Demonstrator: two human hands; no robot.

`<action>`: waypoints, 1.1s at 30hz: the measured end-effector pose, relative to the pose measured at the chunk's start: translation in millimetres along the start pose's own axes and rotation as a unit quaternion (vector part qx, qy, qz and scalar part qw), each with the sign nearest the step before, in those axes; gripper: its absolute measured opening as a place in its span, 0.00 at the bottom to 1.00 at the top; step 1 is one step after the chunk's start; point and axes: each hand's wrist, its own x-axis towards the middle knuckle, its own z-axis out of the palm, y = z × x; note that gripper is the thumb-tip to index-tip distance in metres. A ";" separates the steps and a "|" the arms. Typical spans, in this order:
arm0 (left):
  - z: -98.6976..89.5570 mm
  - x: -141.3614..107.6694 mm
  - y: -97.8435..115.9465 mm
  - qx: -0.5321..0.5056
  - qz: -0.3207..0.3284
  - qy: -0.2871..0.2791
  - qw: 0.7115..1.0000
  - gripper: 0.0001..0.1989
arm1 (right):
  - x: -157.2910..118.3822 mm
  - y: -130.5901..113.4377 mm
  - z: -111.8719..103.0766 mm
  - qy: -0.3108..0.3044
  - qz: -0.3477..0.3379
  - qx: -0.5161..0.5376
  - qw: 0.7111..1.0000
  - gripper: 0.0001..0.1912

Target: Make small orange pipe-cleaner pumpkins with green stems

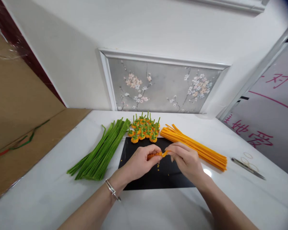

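Note:
Over a black mat my left hand is closed around an orange pipe cleaner, which looks coiled or bunched in the fingers. My right hand pinches the loose end of that same pipe cleaner, just right of the left fingertips. Part of the orange piece is hidden by the fingers. Small orange bits of fluff lie on the mat below the hands. Behind them stands a cluster of little orange pipe-cleaner pumpkins with green stems, the front ones at the mat's back edge.
A bundle of green pipe cleaners lies to the left, and a bundle of orange pipe cleaners to the right. Farther right are a pair of tweezers or similar slim metal tool and thin rubber bands. Cardboard borders the white table's left side.

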 end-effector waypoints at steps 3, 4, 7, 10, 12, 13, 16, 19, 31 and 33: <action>-0.2 -0.2 -0.9 0.014 -0.004 0.003 1.000 0.07 | -0.8 1.0 0.4 -0.004 0.005 -0.003 1.000 0.10; -0.4 -0.4 -1.3 0.018 -0.004 0.003 1.000 0.07 | -1.1 1.3 0.7 -0.004 0.005 -0.003 1.000 0.10; -1.4 -0.9 -2.5 0.030 -0.005 0.000 1.000 0.08 | -1.6 2.0 1.6 -0.004 0.004 -0.006 1.000 0.11; -1.3 -1.3 -2.8 0.045 -0.001 -0.003 0.999 0.07 | -1.6 2.1 1.9 -0.004 0.001 -0.003 1.000 0.11; 0.1 -1.7 -1.9 0.056 0.006 0.007 0.998 0.07 | -1.4 2.0 1.4 -0.002 0.007 0.002 1.000 0.10; 1.2 -2.0 -1.2 0.058 0.008 0.014 0.998 0.07 | -1.3 2.0 0.9 0.002 0.011 0.003 1.000 0.10; 4.0 -3.0 1.0 0.054 0.018 0.032 0.998 0.09 | -0.7 1.8 -0.9 0.015 0.022 -0.003 1.000 0.10; 4.8 -3.5 1.2 0.070 0.037 0.034 0.996 0.06 | -0.2 1.6 -2.0 0.013 0.025 -0.003 1.000 0.10; 0.9 -2.6 -4.0 0.095 0.067 0.022 0.993 0.07 | -1.9 3.2 -0.5 0.004 0.026 0.006 1.000 0.10; -0.3 -2.7 -2.9 0.099 0.080 0.022 0.992 0.07 | -2.1 2.7 -0.2 0.001 0.028 0.004 1.000 0.10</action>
